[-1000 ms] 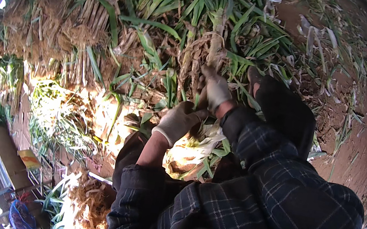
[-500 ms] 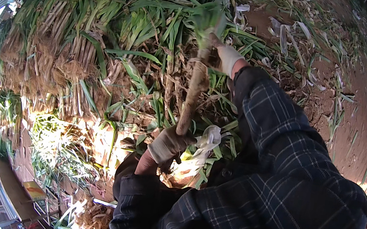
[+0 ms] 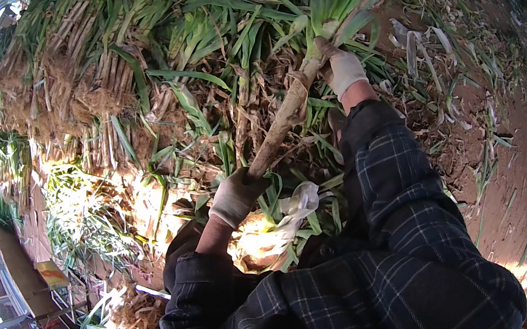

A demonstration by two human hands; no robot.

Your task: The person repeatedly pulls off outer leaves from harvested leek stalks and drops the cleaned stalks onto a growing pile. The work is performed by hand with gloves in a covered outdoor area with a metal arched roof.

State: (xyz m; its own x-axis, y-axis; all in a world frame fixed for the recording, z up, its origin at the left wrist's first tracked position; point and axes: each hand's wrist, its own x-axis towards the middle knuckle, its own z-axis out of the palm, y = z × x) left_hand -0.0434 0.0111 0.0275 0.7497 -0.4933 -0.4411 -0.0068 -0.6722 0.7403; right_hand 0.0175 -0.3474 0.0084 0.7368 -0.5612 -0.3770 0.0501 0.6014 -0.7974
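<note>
A thick leek-like green onion (image 3: 285, 115) slants up and to the right between my hands, its pale stalk soil-stained and its green leaves fanning out at the far end. In a pale work glove, my left hand (image 3: 236, 196) is wrapped round the lower stalk and hides the root end. My right hand (image 3: 345, 72), also gloved, is closed on the upper stalk just below the leaves. Loose dry skins hang along the stalk's middle. Crumpled whitish plastic (image 3: 300, 203) lies among leaves to the right of my left hand.
Piled green onions (image 3: 136, 8) with rooty ends fill the far left. Leaf scraps (image 3: 449, 70) litter the brown soil (image 3: 521, 182) on the right. Cut leaves (image 3: 83, 207) lie in sunlight at the left, with a yellowish box (image 3: 50, 273) beyond.
The onion has tilted, its leafy end moving right and away from me. My right hand has shifted slightly right; my left hand has turned more upright and moved slightly up.
</note>
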